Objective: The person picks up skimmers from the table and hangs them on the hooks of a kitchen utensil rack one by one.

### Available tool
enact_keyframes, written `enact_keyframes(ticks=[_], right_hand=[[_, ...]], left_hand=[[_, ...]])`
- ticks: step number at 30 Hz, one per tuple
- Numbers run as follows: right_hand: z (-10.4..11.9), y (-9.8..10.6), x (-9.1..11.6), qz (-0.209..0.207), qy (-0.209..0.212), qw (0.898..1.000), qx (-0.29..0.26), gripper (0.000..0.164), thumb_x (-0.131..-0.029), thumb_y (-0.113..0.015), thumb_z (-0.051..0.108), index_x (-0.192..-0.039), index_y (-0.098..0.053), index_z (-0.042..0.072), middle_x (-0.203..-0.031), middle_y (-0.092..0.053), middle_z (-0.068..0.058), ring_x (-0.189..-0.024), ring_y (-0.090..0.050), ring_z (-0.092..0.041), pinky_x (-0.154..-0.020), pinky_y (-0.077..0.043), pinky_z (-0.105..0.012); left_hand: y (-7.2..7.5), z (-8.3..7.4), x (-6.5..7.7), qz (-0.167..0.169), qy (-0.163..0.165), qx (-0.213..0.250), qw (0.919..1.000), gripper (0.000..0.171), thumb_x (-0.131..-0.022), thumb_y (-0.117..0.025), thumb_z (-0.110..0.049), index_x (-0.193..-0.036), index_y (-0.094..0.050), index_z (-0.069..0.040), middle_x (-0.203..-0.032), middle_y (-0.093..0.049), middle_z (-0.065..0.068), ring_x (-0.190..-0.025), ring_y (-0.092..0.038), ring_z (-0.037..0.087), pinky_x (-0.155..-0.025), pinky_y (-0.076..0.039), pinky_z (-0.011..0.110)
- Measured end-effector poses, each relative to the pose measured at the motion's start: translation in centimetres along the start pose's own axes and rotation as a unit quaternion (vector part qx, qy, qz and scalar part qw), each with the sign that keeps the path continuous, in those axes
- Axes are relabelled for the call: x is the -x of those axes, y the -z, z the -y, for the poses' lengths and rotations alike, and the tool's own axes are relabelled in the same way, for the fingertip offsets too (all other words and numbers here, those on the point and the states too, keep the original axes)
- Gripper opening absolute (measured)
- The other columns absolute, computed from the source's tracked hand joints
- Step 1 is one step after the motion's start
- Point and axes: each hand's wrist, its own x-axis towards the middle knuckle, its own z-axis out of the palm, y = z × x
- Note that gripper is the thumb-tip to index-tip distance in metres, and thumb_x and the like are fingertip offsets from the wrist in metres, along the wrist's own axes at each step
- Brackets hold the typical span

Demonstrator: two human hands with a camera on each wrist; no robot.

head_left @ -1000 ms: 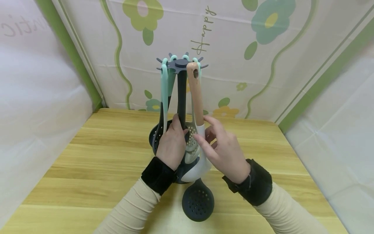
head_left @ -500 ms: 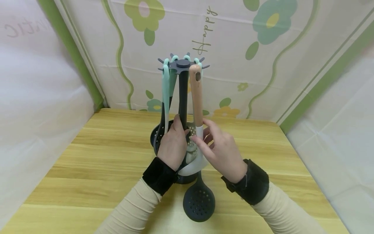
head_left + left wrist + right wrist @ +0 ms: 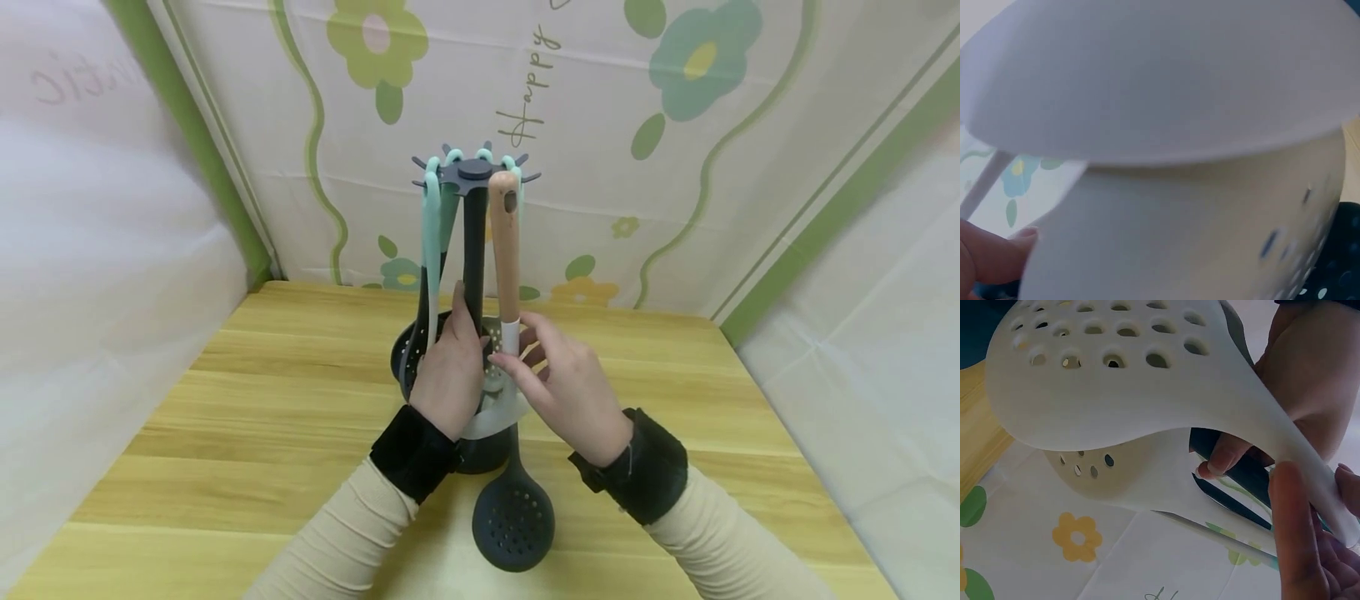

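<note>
A white skimmer with a wooden handle [image 3: 505,242] stands upright before the utensil rack, held by my right hand [image 3: 573,383] between thumb and fingers, just below the wood. Holes show in its white head [image 3: 1104,394] in the right wrist view. My left hand [image 3: 450,375] grips the dark pole [image 3: 474,250] of the rack, whose pronged top [image 3: 474,171] carries several utensils with mint handles [image 3: 431,225]. Behind the held skimmer is a pale perforated utensil [image 3: 1141,478]. A dark skimmer [image 3: 513,521] is at the front, its upper stem hidden.
Under everything lies a wood-grain tabletop [image 3: 247,417]. A dark perforated head [image 3: 403,350] hangs at the rack's left, and the round dark base [image 3: 483,457] is partly covered. Flower-printed cloth [image 3: 585,100] forms the back wall, with white cloth at both sides.
The white skimmer's head has swung away from me, so it looks thinner from the head view. My right hand shifted slightly with it. The left hand stays at the pole.
</note>
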Motion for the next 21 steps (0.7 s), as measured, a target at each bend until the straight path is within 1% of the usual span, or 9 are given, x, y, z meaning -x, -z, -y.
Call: enact_keyframes(ticks=[4, 6, 7, 9, 13, 16, 21], right_hand=[[-0.2, 0.0, 0.1, 0.003, -0.008, 1.000, -0.009, 0.048, -0.086, -0.077, 0.010, -0.125, -0.055, -0.007, -0.089, -0.069, -0.014, -0.070, -0.069, -0.018, -0.060, -0.061, -0.027], [-0.2, 0.0, 0.2, 0.004, -0.010, 1.000, -0.016, 0.048, -0.087, -0.077, 0.010, -0.126, -0.055, -0.007, -0.091, -0.069, -0.014, -0.073, -0.069, -0.018, -0.061, -0.061, -0.026], [-0.3, 0.0, 0.3, 0.005, -0.012, 1.000, -0.020, 0.048, -0.087, -0.076, 0.010, -0.127, -0.055, -0.007, -0.092, -0.070, -0.014, -0.075, -0.069, -0.019, -0.061, -0.061, -0.026], [-0.4, 0.0, 0.4, 0.006, -0.014, 1.000, -0.026, 0.048, -0.088, -0.075, 0.009, -0.128, -0.055, -0.007, -0.094, -0.070, -0.015, -0.079, -0.069, -0.019, -0.061, -0.061, -0.025], [-0.6, 0.1, 0.6, 0.011, -0.015, 0.999, -0.036, 0.049, -0.088, -0.075, 0.008, -0.130, -0.054, -0.006, -0.097, -0.070, -0.015, -0.083, -0.070, -0.020, -0.062, -0.061, -0.024], [-0.6, 0.1, 0.6, 0.015, -0.012, 0.999, -0.040, 0.049, -0.088, -0.075, 0.007, -0.131, -0.053, -0.005, -0.098, -0.070, -0.016, -0.084, -0.070, -0.021, -0.062, -0.061, -0.024], [-0.7, 0.2, 0.6, 0.018, -0.008, 0.999, -0.040, 0.050, -0.088, -0.074, 0.006, -0.131, -0.053, -0.007, -0.099, -0.070, -0.017, -0.086, -0.071, -0.022, -0.065, -0.063, -0.028]], left_hand=[[-0.1, -0.2, 0.0, 0.011, -0.005, 0.017, 0.9998, 0.079, -0.097, -0.060, 0.000, -0.153, -0.006, 0.011, -0.127, -0.057, 0.031, -0.074, -0.071, 0.028, -0.062, -0.061, 0.034], [-0.2, -0.2, 0.1, 0.014, -0.013, 0.027, 0.9995, 0.083, -0.096, -0.059, 0.003, -0.153, 0.000, 0.010, -0.135, -0.050, 0.034, -0.076, -0.071, 0.029, -0.063, -0.061, 0.035], [-0.3, -0.2, 0.1, 0.012, -0.018, 0.031, 0.9993, 0.084, -0.096, -0.059, 0.003, -0.152, 0.003, 0.010, -0.136, -0.049, 0.035, -0.076, -0.070, 0.030, -0.063, -0.061, 0.034], [-0.5, -0.2, 0.2, 0.004, -0.033, 0.033, 0.9989, 0.085, -0.096, -0.059, 0.003, -0.152, 0.006, 0.008, -0.135, -0.047, 0.035, -0.074, -0.069, 0.029, -0.061, -0.059, 0.033], [-0.9, -0.1, 0.3, -0.021, -0.055, 0.012, 0.9982, 0.087, -0.095, -0.060, 0.005, -0.151, 0.007, 0.006, -0.121, -0.052, 0.033, -0.066, -0.063, 0.026, -0.056, -0.055, 0.031], [-1.0, -0.2, 0.3, -0.028, -0.051, -0.003, 0.9983, 0.087, -0.095, -0.059, 0.006, -0.151, 0.007, 0.005, -0.117, -0.053, 0.031, -0.064, -0.061, 0.025, -0.055, -0.054, 0.030], [-1.1, -0.3, 0.2, -0.022, -0.035, -0.004, 0.9991, 0.088, -0.095, -0.060, 0.005, -0.152, 0.007, 0.004, -0.122, -0.052, 0.031, -0.067, -0.063, 0.027, -0.056, -0.055, 0.031]])
